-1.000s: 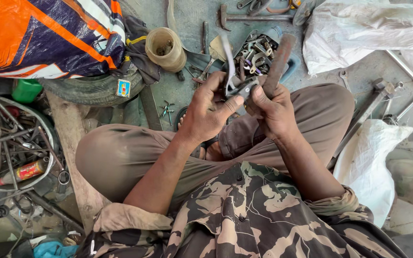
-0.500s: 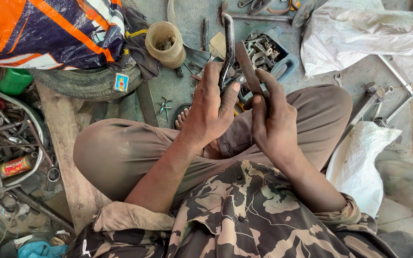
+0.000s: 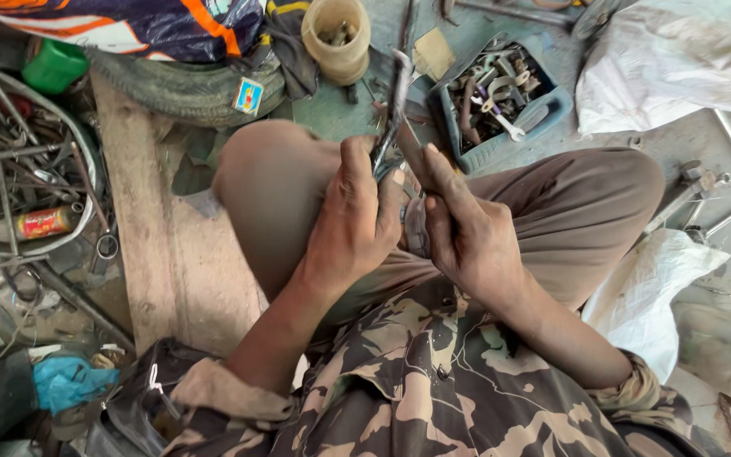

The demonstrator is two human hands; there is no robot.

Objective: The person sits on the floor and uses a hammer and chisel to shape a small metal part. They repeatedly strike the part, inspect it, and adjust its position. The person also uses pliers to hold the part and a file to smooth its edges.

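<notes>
I sit cross-legged in brown trousers and a camouflage shirt. My left hand (image 3: 355, 222) grips a thin, long metal tool (image 3: 396, 100) that sticks up and away from me above my lap. Close against it on the right, my right hand (image 3: 464, 233) holds a flat, rusty metal piece (image 3: 409, 152) pressed to the tool. The fingers of both hands are closed around these parts, and the spot where the two metal pieces meet is partly hidden by my thumbs.
A grey tray of spanners and metal parts (image 3: 496, 97) lies just beyond my hands. A tan cup (image 3: 337, 35) stands beside it. A wooden plank (image 3: 140, 216), a wheel rim with spokes (image 3: 29, 173) and a green cup (image 3: 52, 64) are on the left. White sacks (image 3: 670, 63) lie right.
The view has shifted right and closer. My hands have drawn together, and the long tool now stands more upright between them, with the rusty piece held tight against it.
</notes>
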